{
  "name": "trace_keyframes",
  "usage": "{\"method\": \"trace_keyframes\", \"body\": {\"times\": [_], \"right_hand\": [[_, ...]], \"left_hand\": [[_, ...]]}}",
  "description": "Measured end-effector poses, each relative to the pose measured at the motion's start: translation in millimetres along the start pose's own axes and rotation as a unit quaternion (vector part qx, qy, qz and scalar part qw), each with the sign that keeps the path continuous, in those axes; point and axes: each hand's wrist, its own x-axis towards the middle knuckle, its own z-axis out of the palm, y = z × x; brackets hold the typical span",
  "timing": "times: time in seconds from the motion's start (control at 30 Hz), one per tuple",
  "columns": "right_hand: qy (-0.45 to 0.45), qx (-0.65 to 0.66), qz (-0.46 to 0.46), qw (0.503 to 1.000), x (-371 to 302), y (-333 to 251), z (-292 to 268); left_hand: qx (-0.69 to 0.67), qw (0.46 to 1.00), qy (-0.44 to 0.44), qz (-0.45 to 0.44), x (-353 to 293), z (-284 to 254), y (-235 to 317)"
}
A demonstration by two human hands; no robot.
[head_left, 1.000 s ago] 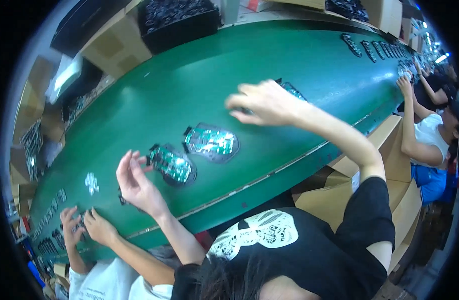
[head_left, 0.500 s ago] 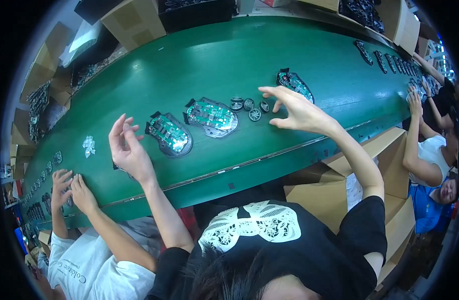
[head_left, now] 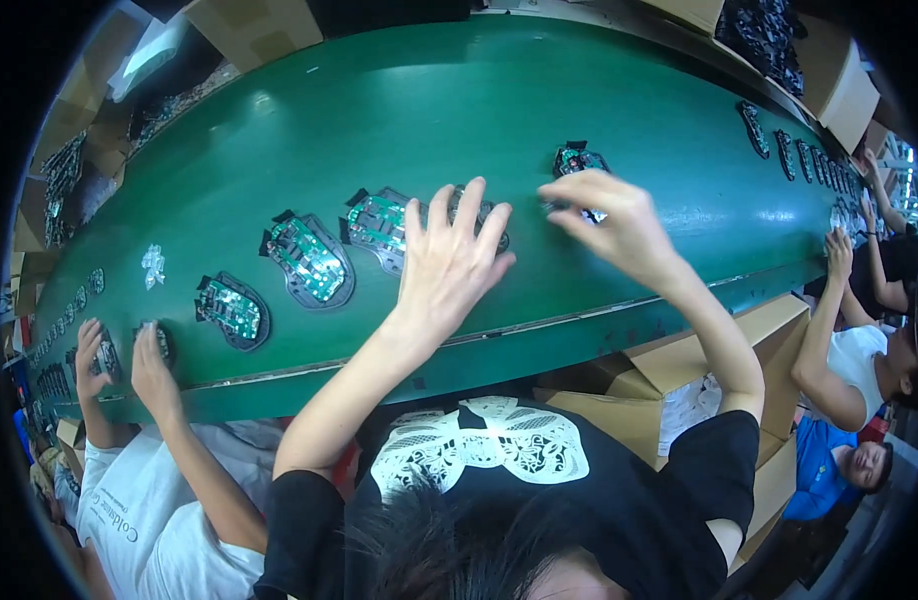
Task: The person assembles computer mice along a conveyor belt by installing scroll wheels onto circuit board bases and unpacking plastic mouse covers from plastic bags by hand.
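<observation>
My left hand (head_left: 449, 255) reaches over the small round wheels (head_left: 487, 215), its fingers spread and partly hiding them. I cannot tell whether its fingertips touch them. My right hand (head_left: 619, 220) is closed in a pinch, with a small black wheel (head_left: 555, 206), partly hidden, between its fingertips. Just behind that hand lies a black shell with a green circuit board (head_left: 582, 158), partly covered by it. Left of the wheels, another green board in a black shell (head_left: 374, 222) sits partly behind my left hand. Two more such shells (head_left: 307, 260) (head_left: 233, 311) lie further left.
The green conveyor belt (head_left: 429, 110) runs across. At left, a co-worker's hands (head_left: 154, 370) handle parts near a clear plastic piece (head_left: 154, 266). A row of black shells (head_left: 787, 155) lies at far right. An open cardboard box (head_left: 709, 350) stands at the near edge.
My left hand has swung right, from the air above the belt to over the wheels. My right hand has closed from an open curl into a pinch. The belt's parts sit further left in view.
</observation>
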Motion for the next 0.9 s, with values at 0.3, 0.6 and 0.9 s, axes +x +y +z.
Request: {"method": "trace_keyframes", "body": {"times": [0.3, 0.6, 0.9], "right_hand": [[0.100, 0.028, 0.247, 0.963, -58, 57, -41], [0.030, 0.033, 0.171, 0.984, -53, 16, -19], [0.006, -0.090, -0.103, 0.991, 4, 17, -22]], "left_hand": [[0.096, 0.995, 0.021, -0.012, 57, 3, -28], [-0.089, 0.986, -0.018, 0.137, 60, 22, 13], [-0.064, 0.990, -0.071, 0.104, 34, 11, 14]]}}
